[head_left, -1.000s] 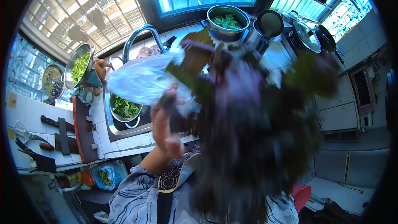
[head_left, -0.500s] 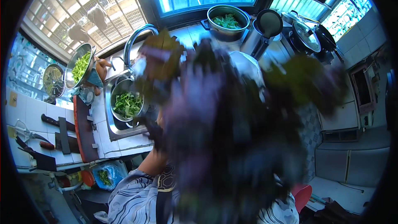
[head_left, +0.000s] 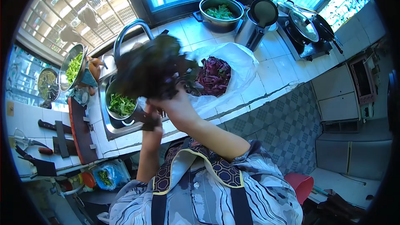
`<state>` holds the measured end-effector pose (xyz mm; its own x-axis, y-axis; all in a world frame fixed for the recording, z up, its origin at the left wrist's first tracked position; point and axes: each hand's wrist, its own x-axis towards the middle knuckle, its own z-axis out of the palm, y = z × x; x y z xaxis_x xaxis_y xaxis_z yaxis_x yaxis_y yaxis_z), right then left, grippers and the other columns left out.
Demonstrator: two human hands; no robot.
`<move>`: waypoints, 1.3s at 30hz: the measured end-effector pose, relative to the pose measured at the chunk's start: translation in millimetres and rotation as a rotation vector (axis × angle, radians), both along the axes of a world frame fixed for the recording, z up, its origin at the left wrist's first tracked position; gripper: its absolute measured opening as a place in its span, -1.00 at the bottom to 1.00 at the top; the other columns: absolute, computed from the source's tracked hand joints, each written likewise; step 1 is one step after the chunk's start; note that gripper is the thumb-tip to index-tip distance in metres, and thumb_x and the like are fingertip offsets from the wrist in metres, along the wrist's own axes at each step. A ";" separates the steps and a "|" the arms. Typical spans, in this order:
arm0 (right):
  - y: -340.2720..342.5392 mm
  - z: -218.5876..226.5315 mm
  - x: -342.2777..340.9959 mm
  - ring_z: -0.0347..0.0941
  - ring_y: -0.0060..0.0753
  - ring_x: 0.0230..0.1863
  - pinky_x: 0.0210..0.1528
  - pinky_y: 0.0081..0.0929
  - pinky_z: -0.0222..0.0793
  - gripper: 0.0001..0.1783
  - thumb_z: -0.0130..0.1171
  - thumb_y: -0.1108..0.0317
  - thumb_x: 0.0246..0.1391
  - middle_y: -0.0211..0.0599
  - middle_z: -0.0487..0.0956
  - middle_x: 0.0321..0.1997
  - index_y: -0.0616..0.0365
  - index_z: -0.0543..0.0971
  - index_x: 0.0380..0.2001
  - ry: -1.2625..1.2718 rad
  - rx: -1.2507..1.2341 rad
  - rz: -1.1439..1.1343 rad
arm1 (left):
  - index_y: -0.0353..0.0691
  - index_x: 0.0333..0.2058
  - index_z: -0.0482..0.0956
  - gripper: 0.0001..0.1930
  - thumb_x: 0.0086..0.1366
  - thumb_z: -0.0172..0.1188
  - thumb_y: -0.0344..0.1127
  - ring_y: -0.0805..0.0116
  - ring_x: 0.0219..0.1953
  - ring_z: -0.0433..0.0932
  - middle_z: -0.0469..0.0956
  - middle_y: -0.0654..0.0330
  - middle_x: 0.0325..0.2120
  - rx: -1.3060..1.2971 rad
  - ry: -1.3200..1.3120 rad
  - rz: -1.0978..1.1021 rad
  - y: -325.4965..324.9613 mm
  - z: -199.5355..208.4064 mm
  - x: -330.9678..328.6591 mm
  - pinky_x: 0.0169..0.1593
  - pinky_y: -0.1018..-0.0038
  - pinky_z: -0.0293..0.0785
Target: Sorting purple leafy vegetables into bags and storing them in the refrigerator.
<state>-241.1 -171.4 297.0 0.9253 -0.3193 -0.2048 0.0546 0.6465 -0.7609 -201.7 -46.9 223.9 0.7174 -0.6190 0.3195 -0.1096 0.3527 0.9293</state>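
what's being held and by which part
The right hand holds a bunch of dark leaves by its near end. The left hand is close by; blur hides whether it grips anything.

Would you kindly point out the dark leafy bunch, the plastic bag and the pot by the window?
Dark leafy bunch (head_left: 150, 70), head view: middle of its blurred leaves.
Plastic bag (head_left: 242, 66), head view: bare part near its right edge.
Pot (head_left: 223, 26), head view: outer wall.

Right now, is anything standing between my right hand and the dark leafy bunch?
Nothing visible does: the right hand holds the dark leafy bunch at its lower end. The left hand is just below, and the white plastic bag lies off to the right.
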 end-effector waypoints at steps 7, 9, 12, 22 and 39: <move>14.3 -18.3 -13.9 0.48 0.11 -0.20 -0.13 -0.14 0.38 -0.63 0.17 0.42 -0.22 0.06 0.54 -0.27 0.36 0.46 -0.27 -0.171 -1.155 0.366 | -0.29 0.05 0.35 -0.46 0.21 0.13 -0.04 0.23 0.06 0.37 0.38 0.14 0.02 -0.054 0.189 0.233 38.4 -24.1 -9.9 0.16 0.29 0.24; 16.7 -17.4 -14.0 0.45 0.18 -0.20 -0.16 -0.09 0.37 -0.64 0.17 0.38 -0.25 0.12 0.52 -0.26 0.35 0.47 -0.30 -0.200 -1.403 0.509 | -0.28 0.05 0.36 -0.46 0.19 0.13 -0.06 0.26 0.07 0.37 0.39 0.15 0.02 -0.100 0.366 0.225 38.5 -17.7 -19.4 0.18 0.31 0.22; 15.1 -13.0 -14.9 0.43 0.20 -0.22 -0.15 -0.07 0.33 -0.53 0.17 0.36 -0.17 0.13 0.51 -0.33 0.41 0.38 -0.15 -0.235 -1.211 0.558 | -0.24 -0.04 0.43 -0.58 0.19 0.09 -0.12 0.38 -0.01 0.43 0.47 0.17 -0.10 -0.073 0.643 0.280 36.0 -2.3 -28.5 0.12 0.37 0.28; -131.1 -30.4 -39.0 0.54 -0.45 -0.28 -0.21 -0.47 0.43 -0.78 0.13 0.38 0.03 -0.23 0.62 -0.34 0.23 0.59 -0.25 -0.171 -0.862 0.758 | -0.27 -0.17 0.42 -0.74 0.27 -0.09 -0.26 0.47 -0.32 0.47 0.48 0.20 -0.30 -0.183 0.389 0.422 45.2 13.6 -21.3 -0.25 0.47 0.46; -168.4 -174.3 28.5 0.58 -0.19 -0.21 -0.26 -0.23 0.49 -0.77 0.00 0.34 0.00 -0.16 0.62 -0.27 0.07 0.63 -0.35 0.495 -2.120 0.847 | -0.33 -0.05 0.37 -0.63 0.22 -0.06 -0.26 0.34 -0.15 0.47 0.46 0.11 -0.15 -0.145 0.304 0.261 42.4 24.6 -28.7 -0.06 0.38 0.41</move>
<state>-212.6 -339.8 122.8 0.9192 -0.0233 -0.3930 -0.0340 -0.9992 -0.0203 -230.5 -4.4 248.5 0.9192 -0.3682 0.1396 0.0589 0.4792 0.8757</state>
